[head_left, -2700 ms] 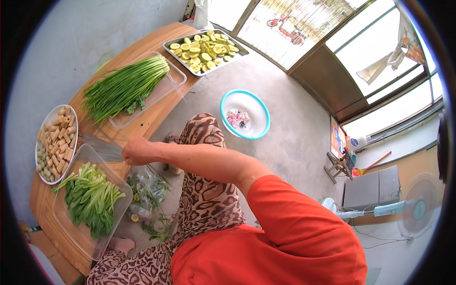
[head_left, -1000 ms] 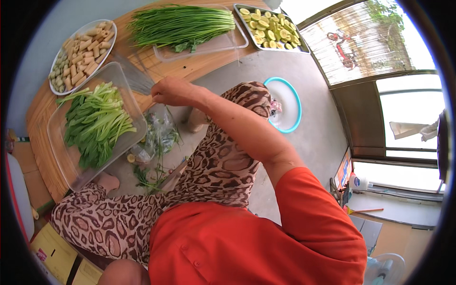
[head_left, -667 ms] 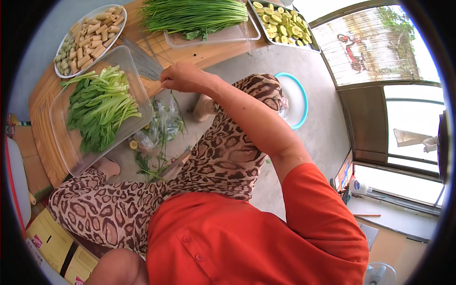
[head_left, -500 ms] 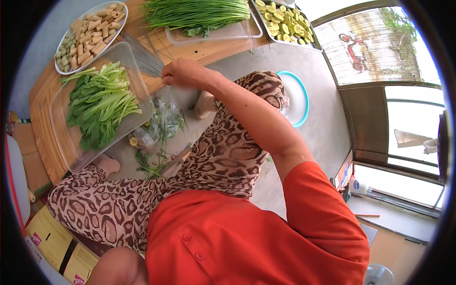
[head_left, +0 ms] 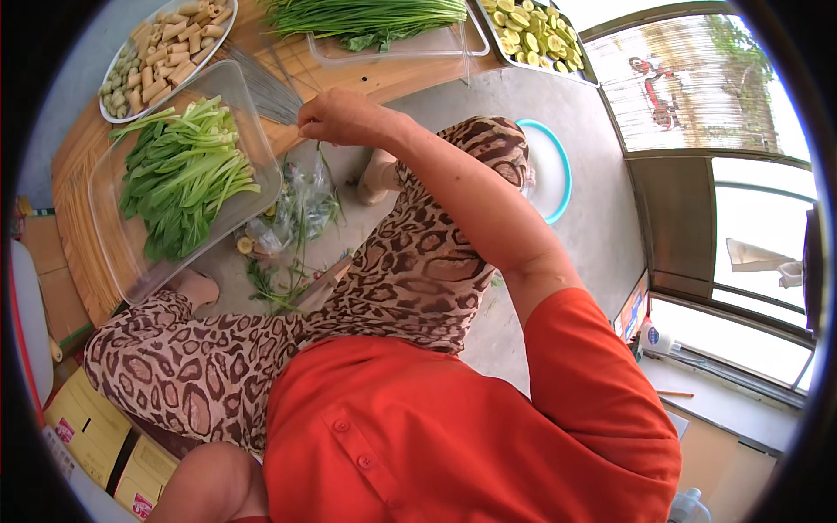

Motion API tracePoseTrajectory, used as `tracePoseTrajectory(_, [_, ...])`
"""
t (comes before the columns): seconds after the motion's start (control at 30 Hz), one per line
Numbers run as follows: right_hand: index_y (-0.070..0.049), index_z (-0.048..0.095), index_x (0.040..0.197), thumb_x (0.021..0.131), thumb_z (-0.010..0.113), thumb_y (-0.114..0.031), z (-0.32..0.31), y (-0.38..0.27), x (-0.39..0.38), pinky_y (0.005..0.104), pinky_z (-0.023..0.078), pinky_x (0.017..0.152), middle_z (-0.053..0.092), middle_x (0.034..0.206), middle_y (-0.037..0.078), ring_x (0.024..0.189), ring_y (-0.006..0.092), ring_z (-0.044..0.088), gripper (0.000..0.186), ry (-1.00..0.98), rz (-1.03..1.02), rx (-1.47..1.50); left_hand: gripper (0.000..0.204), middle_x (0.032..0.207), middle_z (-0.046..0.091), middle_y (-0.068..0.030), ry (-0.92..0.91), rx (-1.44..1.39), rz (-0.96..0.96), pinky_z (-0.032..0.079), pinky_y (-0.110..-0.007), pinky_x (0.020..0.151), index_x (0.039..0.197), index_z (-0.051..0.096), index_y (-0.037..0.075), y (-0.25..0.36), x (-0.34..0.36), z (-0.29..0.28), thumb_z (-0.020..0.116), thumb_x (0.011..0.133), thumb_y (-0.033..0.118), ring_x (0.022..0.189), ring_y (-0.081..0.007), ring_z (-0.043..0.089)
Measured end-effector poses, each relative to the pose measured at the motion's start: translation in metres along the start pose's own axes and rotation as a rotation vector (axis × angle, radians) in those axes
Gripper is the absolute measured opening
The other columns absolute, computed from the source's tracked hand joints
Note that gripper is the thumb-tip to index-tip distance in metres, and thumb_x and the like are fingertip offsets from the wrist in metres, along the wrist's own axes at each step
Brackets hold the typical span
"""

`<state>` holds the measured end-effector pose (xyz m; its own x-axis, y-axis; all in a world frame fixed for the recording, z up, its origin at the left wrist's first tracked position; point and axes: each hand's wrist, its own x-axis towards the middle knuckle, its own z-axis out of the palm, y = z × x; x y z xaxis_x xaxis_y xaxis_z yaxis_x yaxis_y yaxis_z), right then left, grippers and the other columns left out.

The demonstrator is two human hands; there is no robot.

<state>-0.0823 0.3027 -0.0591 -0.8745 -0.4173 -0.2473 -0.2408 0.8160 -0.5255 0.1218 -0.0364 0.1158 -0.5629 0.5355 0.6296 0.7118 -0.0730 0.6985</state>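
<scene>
My right hand (head_left: 343, 118) reaches over the near edge of the wooden table (head_left: 397, 85), fingers pinched together. A thin green strand (head_left: 324, 157) hangs just below the fingertips; whether they grip it cannot be made out. Beside the hand lies a bundle of thin grey skewers (head_left: 266, 90). To its left, a clear plastic tray (head_left: 268, 187) carries a heap of leafy greens (head_left: 187, 174). Beyond it stands a white oval plate (head_left: 228, 24) of tan tube-shaped pieces and pale green ones. My left hand is out of view; only part of a bent limb shows at the lower edge.
Long green chives (head_left: 366, 17) lie on another clear tray at the far side. A metal tray (head_left: 586, 77) of sliced green-yellow vegetables is at the far right. On the floor are a plastic bag (head_left: 301, 205) with green scraps and a blue-rimmed basin (head_left: 565, 170).
The view has shifted slightly. My right hand stays near the table edge with its fingers closed, and a thin green strand now shows beneath it.
</scene>
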Motion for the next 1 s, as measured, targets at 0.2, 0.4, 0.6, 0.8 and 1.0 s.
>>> tracePoseTrajectory(0.2, [-0.01,0.069,0.089,0.081,0.059,-0.027,-0.002,-0.003,-0.002,0.0446,0.048,0.075,0.067,0.088,0.013,0.086,0.0342,0.062,0.021,-0.014,0.008,0.01,0.038,0.106,0.058,-0.0062,-0.005,0.013,-0.003,0.041,-0.022,0.084,0.127,0.041,0.003,0.002,-0.001,-0.001,0.054,0.092,0.007,0.091,-0.0104,0.056])
tracePoseTrajectory(0.4, [-0.008,0.068,0.088,0.081,0.059,-0.026,0.001,0.0,0.002,0.045,0.047,0.073,0.067,0.086,0.014,0.085,0.035,0.062,0.021,-0.027,-0.054,0.003,0.039,0.107,0.058,-0.0066,-0.023,0.054,-0.008,0.041,-0.022,0.085,0.129,0.04,0.003,0.013,-0.001,-0.007,0.054,0.092,0.007,0.092,-0.0105,0.056])
tracePoseTrajectory(0.6, [-0.009,0.068,0.087,0.081,0.059,-0.027,0.005,0.005,0.005,0.0442,0.047,0.072,0.067,0.086,0.013,0.084,0.0346,0.062,0.021,0.003,-0.098,-0.03,0.041,0.108,0.058,-0.0069,-0.035,0.092,-0.004,0.041,-0.022,0.086,0.131,0.04,0.003,0.022,-0.001,-0.011,0.054,0.092,0.007,0.093,-0.0105,0.056])
tracePoseTrajectory(0.8, [-0.005,0.065,0.085,0.086,0.053,-0.022,0.002,-0.005,0.006,0.0357,0.046,0.058,0.063,0.069,0.009,0.059,0.0209,0.061,0.021,-0.005,-0.14,-0.027,0.042,0.109,0.058,-0.0073,-0.044,0.124,0.023,0.041,-0.023,0.087,0.132,0.039,0.003,0.031,0.0,-0.013,0.053,0.093,0.008,0.094,-0.0106,0.056])
tracePoseTrajectory(1.0, [-0.003,0.064,0.088,0.087,0.052,-0.021,0.003,-0.015,0.011,0.0349,0.047,0.059,0.062,0.069,0.01,0.058,0.0201,0.061,0.022,-0.023,-0.183,0.016,0.044,0.11,0.058,-0.0076,-0.1,0.151,0.097,0.041,-0.023,0.088,0.134,0.038,0.002,0.048,0.006,-0.025,0.053,0.093,0.008,0.094,-0.0107,0.056])
